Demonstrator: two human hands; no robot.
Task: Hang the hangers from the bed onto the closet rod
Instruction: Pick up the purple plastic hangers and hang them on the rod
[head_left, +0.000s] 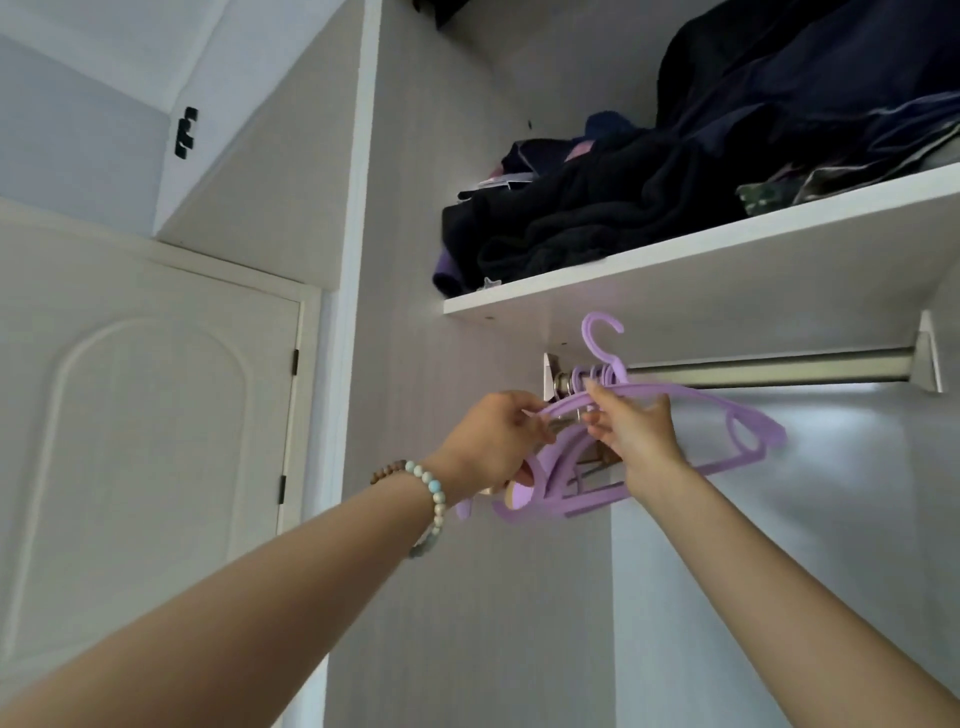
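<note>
Left hand (498, 436), right hand (634, 426), pinch-tight on purple hanger (763, 423) at rod (769, 369) (white closet (415, 260)).

purple hanger (691, 391) — near closet rod (769, 366)

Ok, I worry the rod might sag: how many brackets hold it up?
2. The left bracket sits at the left end of the closet rod, beside the hung purple hangers; the right bracket at its right end. None seems hidden.
</note>
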